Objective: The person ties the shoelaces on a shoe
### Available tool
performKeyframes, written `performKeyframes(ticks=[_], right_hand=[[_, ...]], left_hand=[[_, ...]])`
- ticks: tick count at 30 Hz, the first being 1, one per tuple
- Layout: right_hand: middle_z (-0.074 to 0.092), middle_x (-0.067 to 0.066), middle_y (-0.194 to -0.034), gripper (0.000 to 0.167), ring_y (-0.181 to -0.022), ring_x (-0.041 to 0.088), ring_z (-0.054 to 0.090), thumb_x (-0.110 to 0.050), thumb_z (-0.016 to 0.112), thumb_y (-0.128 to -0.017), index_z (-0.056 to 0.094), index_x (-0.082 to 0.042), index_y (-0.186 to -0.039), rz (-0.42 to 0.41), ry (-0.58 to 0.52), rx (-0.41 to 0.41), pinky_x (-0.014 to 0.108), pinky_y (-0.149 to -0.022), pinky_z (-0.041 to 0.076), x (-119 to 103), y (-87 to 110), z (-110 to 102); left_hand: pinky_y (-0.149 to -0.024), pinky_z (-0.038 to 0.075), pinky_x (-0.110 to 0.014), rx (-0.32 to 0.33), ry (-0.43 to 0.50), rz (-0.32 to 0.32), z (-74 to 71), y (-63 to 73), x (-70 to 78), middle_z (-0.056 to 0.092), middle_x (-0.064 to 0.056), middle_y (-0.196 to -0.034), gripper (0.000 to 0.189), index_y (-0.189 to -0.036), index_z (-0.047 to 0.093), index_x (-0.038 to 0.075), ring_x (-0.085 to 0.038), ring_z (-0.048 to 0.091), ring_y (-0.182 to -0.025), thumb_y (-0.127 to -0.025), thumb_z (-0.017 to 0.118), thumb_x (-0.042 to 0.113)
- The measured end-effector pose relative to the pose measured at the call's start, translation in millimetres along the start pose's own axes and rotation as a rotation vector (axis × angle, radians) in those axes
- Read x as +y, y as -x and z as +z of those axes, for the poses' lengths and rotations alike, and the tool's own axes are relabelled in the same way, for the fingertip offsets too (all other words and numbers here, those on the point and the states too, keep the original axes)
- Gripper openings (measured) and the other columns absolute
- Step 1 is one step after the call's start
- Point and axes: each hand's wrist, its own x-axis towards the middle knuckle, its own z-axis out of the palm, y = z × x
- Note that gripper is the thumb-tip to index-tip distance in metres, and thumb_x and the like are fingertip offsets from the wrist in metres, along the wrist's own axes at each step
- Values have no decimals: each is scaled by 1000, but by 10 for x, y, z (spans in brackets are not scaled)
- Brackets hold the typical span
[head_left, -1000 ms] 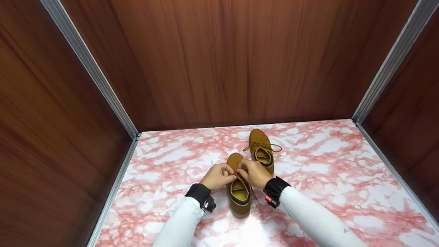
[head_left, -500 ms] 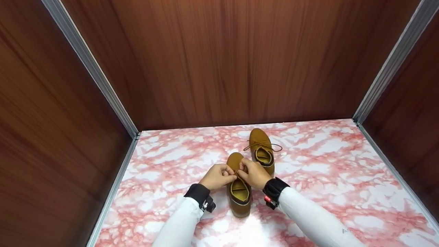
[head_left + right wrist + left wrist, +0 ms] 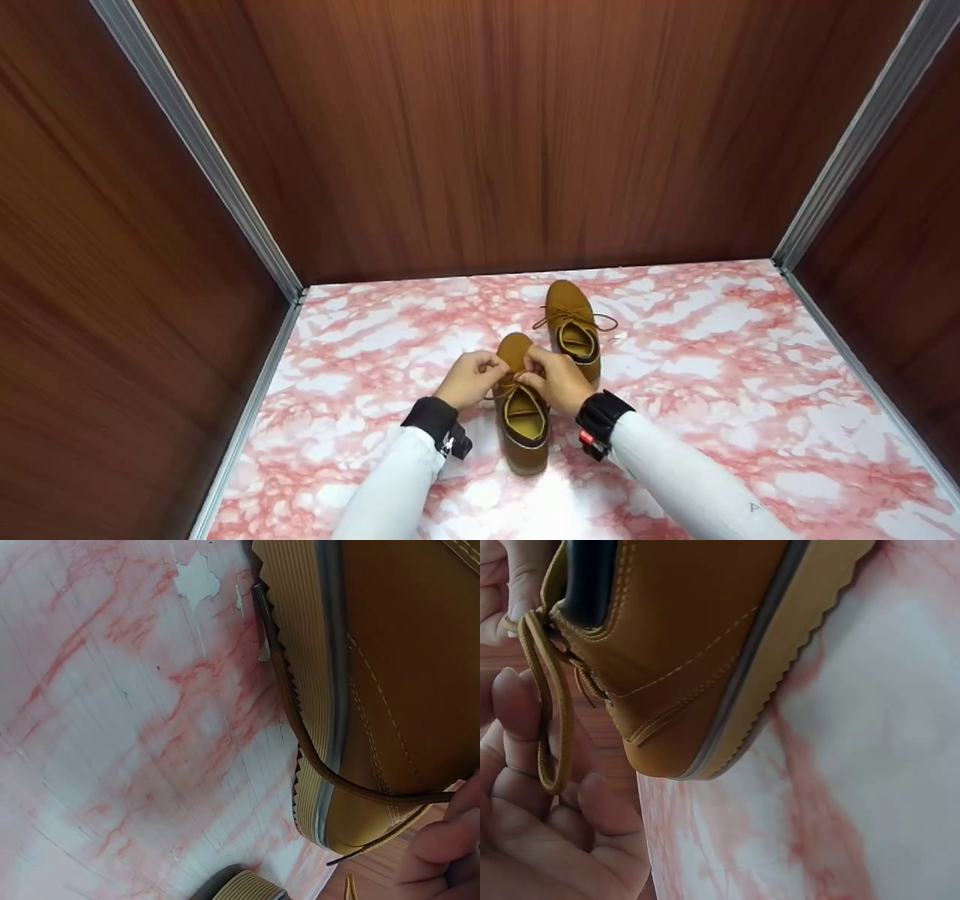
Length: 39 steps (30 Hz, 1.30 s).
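Note:
A tan lace-up shoe point(image 3: 525, 442) stands on the pink-and-white surface, toe away from me. My right hand point(image 3: 559, 379) pinches its brown shoelace point(image 3: 337, 780) near the knot. In the right wrist view, lace ends trail across the shoe's side and sole. My left hand point(image 3: 469, 379) is at the left of the lacing, fingers loosely curled. In the left wrist view, a lace loop point(image 3: 565, 727) hangs down in front of the left hand's fingers, apparently not gripped by them. The knot is partly hidden by the hands.
The matching shoe point(image 3: 566, 300), its lace tied in a bow, stands just beyond to the right. Dark wood-look panels point(image 3: 480, 150) rise at the back and both sides, with grey metal strips point(image 3: 206, 150) at the corners.
My left hand has moved slightly up and left off the knot, leaving a lace loop visible at the shoe's left side. My right hand stays almost in place at the lacing.

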Motion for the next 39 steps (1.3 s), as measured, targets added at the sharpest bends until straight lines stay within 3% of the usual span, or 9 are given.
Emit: performKeyframes(ticks=[6, 13, 20, 29, 33, 39], right_hand=[[57, -2, -72, 28, -63, 3, 52, -15, 85, -85, 57, -10, -82, -32, -52, -16, 19, -57, 44, 26, -10, -31], [57, 0, -71, 30, -61, 2, 53, -20, 86, -82, 58, -10, -80, -28, -88, -43, 19, -56, 46, 63, -26, -53], [58, 0, -74, 29, -57, 2, 56, -20, 86, -84, 58, -10, -80, 1, -148, -77, 19, -54, 50, 67, -36, -68], [64, 4, -82, 26, -61, 3, 58, -18, 85, -86, 60, -8, -86, 3, -170, -108, 19, -57, 51, 68, -39, -103], [69, 6, -90, 23, -66, 5, 59, -14, 85, -86, 63, -8, -91, 23, -137, -108, 20, -62, 51, 29, -18, -137], [67, 6, -100, 24, -90, 24, 64, -7, 85, -84, 64, -9, -96, -11, -40, -66, 26, -79, 52, -34, 92, -188]], left_hand=[[-77, 50, -23, -54, -48, -12, -1, -66, 31, 75, -12, -96, 20, -103, 78, 5, -6, 59, -79, -102, 67, 21], [-69, 49, -19, -142, -76, 11, 7, -98, 28, 73, -2, -90, 15, -99, 77, 5, -6, 59, -75, -101, 68, 17], [-63, 45, -18, -169, -104, 25, 12, -121, 23, 61, 7, -79, 16, -97, 74, 4, -4, 54, -69, -103, 66, 17], [-51, 41, -18, -181, 33, -38, 14, -78, 5, 59, 4, -73, 18, -97, 70, 2, -5, 50, -56, -104, 62, 16], [-51, 42, -18, -177, 76, -58, 1, -60, -7, 61, 5, -72, 17, -97, 68, 2, -7, 53, -58, -104, 60, 15], [-53, 44, -19, -190, 160, -79, 5, -46, -22, 66, 4, -70, 17, -96, 66, 3, -8, 59, -59, -106, 55, 13]])
